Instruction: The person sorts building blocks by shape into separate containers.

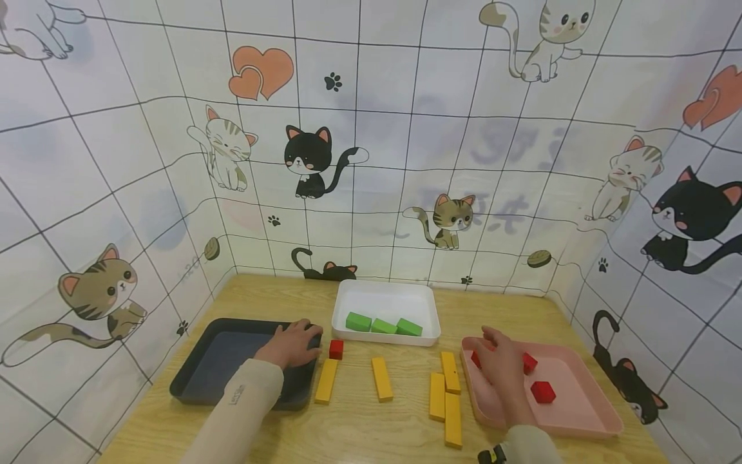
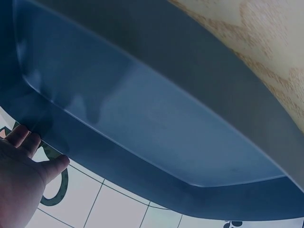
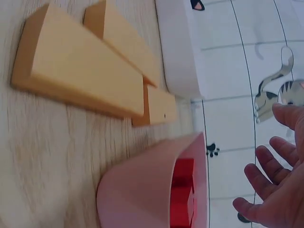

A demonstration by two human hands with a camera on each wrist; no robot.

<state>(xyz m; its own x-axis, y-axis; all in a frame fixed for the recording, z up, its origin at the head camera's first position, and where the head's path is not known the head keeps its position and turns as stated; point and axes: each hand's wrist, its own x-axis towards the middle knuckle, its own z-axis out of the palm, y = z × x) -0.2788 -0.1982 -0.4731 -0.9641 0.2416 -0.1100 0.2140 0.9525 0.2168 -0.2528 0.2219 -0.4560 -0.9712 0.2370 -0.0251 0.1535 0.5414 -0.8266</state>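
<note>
My left hand (image 1: 290, 345) hovers over the right rim of a dark tray (image 1: 223, 361), its fingers relaxed and holding nothing. Just right of those fingers, a small red cube (image 1: 336, 349) sits on the wooden table. Over the left part of a pink tray (image 1: 582, 380) is my right hand (image 1: 500, 357); the right wrist view shows its fingers (image 3: 259, 181) spread with nothing in them. Red blocks (image 1: 543, 392) lie inside the pink tray, one partly hidden behind this hand. The dark tray's visible floor (image 2: 142, 104) is bare in the left wrist view.
A white tray (image 1: 388, 296) at the back middle holds three green blocks (image 1: 384, 326). Two separate yellow blocks (image 1: 382, 379) lie on the table between the trays. Three more yellow blocks (image 1: 437, 396) lie together left of the pink tray. A cat-patterned sheet (image 1: 382, 161) encloses the back and sides.
</note>
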